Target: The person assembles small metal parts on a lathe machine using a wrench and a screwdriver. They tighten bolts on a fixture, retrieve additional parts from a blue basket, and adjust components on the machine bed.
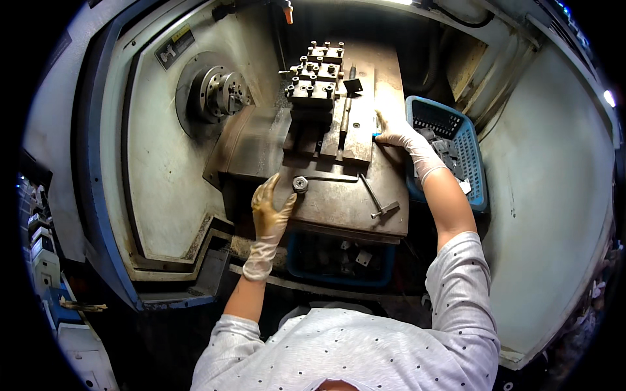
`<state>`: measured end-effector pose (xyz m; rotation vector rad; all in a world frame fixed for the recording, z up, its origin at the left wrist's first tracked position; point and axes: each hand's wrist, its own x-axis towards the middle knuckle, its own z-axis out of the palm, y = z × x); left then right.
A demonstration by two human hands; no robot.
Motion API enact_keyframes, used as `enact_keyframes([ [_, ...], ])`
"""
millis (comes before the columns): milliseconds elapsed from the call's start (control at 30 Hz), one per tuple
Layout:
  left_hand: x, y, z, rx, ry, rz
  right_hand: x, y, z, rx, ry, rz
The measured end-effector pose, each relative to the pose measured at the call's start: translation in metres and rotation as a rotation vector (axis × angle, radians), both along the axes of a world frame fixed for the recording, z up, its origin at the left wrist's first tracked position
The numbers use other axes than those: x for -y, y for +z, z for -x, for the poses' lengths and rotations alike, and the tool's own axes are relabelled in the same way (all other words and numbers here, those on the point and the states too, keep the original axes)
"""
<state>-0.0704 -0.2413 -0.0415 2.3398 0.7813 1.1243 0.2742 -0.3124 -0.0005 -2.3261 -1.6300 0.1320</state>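
My left hand (270, 210), in a stained pale glove, is held open with thumb and fingers apart. Just beside its fingertips a round metal part with a centre hole (300, 184) sits on the machine's metal bed plate (326, 210). My right hand (396, 133), in a whitish glove, is at the right side of the slotted tool slide (358, 142). Its fingers close around a small thing with a blue end (376, 135), mostly hidden, whose kind I cannot make out. A hex key (331, 178) and a T-handled key (380, 202) lie on the plate between my hands.
Tool holders with several bolts (313, 91) stand on the slide, left of a dark rod-like tool (345, 116). The lathe chuck (225, 93) juts from the left wall. A blue basket of metal pieces (479, 171) stands right; another blue bin (306, 267) sits below the plate.
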Motion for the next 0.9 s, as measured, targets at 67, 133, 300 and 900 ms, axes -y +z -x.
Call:
enact_keyframes([
  [67, 0.008, 0.008, 0.021, 0.044, 0.017, 0.087, -0.003, -0.011, -0.01, -0.042, 0.029, -0.031],
  [133, 0.015, 0.001, 0.047, 0.043, 0.076, 0.139, -0.001, -0.014, -0.014, -0.103, 0.06, -0.037],
  [300, 0.04, -0.017, 0.097, 0.018, 0.187, 0.271, -0.01, -0.034, -0.034, 0.111, 0.11, -0.113],
  [900, 0.066, -0.032, 0.109, 0.198, 0.237, 0.526, -0.008, -0.024, -0.032, -0.216, 0.138, -0.029],
])
